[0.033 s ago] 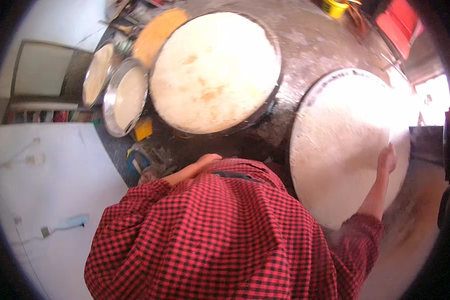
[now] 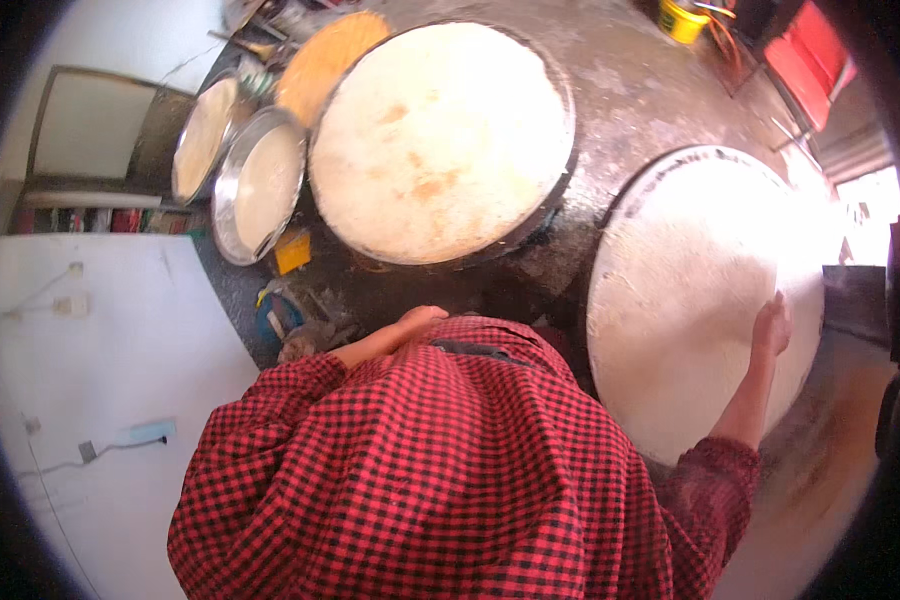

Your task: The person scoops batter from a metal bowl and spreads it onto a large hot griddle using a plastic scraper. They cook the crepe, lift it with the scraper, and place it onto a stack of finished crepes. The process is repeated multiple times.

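My right hand (image 2: 771, 325) reaches over a large round disc (image 2: 670, 310) with a pale, slightly rough surface and a dark-marked far rim. Its fingers are closed together, and whatever they may hold is lost against the bright white surface. My left hand (image 2: 420, 320) rests at my waist against the red-and-black checked shirt (image 2: 400, 470). The fingers of that hand are largely hidden. Ahead of me stands another big round disc (image 2: 440, 140), cream-coloured with brownish stains.
Two metal pans (image 2: 225, 215) with pale contents lean at the left, beside an orange-tan round board (image 2: 330, 65). A small yellow block (image 2: 292, 251) lies nearby. A white panel (image 2: 110, 350) fills the left. Far right are a yellow bucket (image 2: 682, 22) and a red chair (image 2: 808, 60).
The view has shifted slightly, so the discs and pans sit a little farther right in the picture. My right hand stays over the right disc; the left has hardly moved.
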Motion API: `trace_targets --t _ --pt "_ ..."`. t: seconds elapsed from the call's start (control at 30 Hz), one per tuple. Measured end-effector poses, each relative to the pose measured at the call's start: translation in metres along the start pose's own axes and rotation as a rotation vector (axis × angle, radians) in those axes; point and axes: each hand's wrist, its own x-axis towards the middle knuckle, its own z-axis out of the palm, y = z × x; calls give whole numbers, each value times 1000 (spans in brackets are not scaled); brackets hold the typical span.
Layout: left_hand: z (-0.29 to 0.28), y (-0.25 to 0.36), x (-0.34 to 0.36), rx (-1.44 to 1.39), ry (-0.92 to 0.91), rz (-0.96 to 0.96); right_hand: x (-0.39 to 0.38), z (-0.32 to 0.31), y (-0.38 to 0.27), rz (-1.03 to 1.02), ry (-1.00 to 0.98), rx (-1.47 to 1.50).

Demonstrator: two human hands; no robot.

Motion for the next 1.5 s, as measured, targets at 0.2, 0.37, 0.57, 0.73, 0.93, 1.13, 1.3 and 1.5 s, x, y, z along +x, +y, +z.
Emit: trace_targets --t 0.2,0.37,0.57,0.73,0.93,1.13,1.3,1.5 --pt "-12 0 -19 63 9 0 -9 -34 -103 69 -68 869" --pt "-40 -39 -24 67 37 123 -57 -79 -236 354 -433 1582" --pt "-94 -126 -38 98 34 200 -115 -85 -421 -13 -466 1277" --pt "-139 -226 -74 64 248 30 -101 -80 -536 -369 -256 941" --pt "-155 -345 -142 -118 495 -231 -56 -91 -617 -419 -187 598" --pt "-93 -404 -147 -699 483 -315 -56 -87 -686 -438 -213 337" --pt "-106 -383 -131 -427 404 -254 -90 -97 -711 -663 -280 235" --pt "-225 -272 -129 -362 469 -167 -136 -85 -659 -1010 -90 481"
